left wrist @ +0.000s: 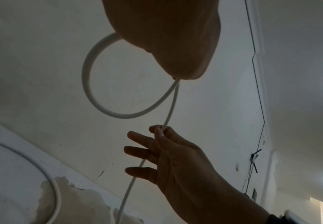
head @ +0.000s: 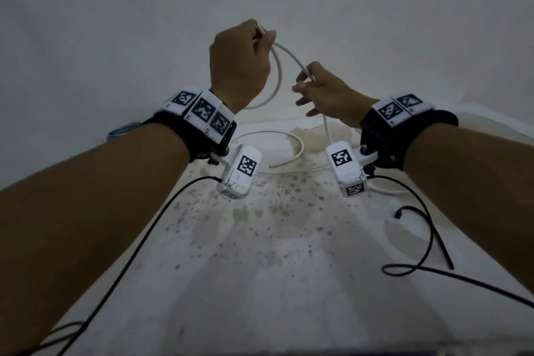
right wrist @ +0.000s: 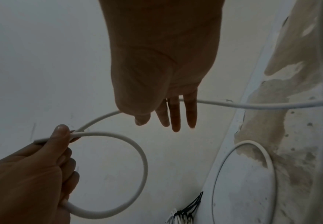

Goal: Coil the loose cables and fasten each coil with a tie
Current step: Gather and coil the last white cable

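A white cable [head: 290, 55] is held up above the table between both hands. My left hand [head: 260, 37] grips the cable near its end, with one round loop [left wrist: 87, 84] hanging from the fist. My right hand [head: 307, 75] pinches the same cable between thumb and forefinger a short way below, its other fingers [right wrist: 174, 115] spread straight. From the right hand the cable drops to the table and lies there in a wide curl [head: 297, 144]. The right wrist view shows the left hand [right wrist: 60, 136] holding the loop [right wrist: 143, 159].
The table [head: 260, 254] is white and stained, set against a plain wall. A black cable [head: 430, 237] lies loose at the right and another black cable [head: 138, 243] runs along the left. A small bundle of ties [right wrist: 185, 212] lies by the wall at the table's far left.
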`<state>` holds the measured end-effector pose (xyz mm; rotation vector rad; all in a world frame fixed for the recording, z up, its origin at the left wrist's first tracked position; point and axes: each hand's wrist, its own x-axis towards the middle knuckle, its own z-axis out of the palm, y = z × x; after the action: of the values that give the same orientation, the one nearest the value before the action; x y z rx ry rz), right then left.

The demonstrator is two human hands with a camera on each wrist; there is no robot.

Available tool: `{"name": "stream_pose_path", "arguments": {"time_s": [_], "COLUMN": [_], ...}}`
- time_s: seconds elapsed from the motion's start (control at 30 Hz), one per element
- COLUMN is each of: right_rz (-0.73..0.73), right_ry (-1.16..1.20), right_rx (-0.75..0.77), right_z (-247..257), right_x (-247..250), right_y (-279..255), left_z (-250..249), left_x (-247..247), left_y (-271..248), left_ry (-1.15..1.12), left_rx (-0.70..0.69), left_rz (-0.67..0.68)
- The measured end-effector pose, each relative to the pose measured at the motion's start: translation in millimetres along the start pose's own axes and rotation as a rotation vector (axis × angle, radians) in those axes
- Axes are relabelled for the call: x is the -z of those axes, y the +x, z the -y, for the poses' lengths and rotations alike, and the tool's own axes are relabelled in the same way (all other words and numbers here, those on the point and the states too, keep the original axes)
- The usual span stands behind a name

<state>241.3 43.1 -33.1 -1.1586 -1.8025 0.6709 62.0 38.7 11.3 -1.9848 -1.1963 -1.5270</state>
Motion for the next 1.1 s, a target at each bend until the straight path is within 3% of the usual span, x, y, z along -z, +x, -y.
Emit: {"name": "stream_pose_path", "arguments": {"time_s": [0.33,0.5,0.63,0.77,0.9,1.1], "right_rz": [0.0,-0.07,-0.102,0.019,0.21,0.157], "right_ry": [0.045,-0.161,-0.183,-0.056,0.216,0.301], "right_rx": [0.0,0.16,0.203,0.324,0.186,0.045], "right_z": [0.8,3.6,12.4,24.9,34.7,25.4], "right_x": [-8.1,-25.4,-39.4,-60.0,-76.9,-89.5], "right_y": [-11.8,0.4,13.5,31.8,42.5,68.5], "left_z": [-12.4,1.0,14.6,27.8,49.0,79.5], "left_x": [19.1,22.1,23.1,26.8,21.4,5.0], "left_y": [-20.0,-28.4,-37.0,-39.6,-28.0,-16.1], "left_ry": [0.011,-0.01,-0.031,-0.082,-0.16,-0.194], "left_rx": [0.076,0.2,0.308,0.351,0.405,0.505], "left_rz": [0.017,0.076,0.106,0.119,0.12,0.221]}}
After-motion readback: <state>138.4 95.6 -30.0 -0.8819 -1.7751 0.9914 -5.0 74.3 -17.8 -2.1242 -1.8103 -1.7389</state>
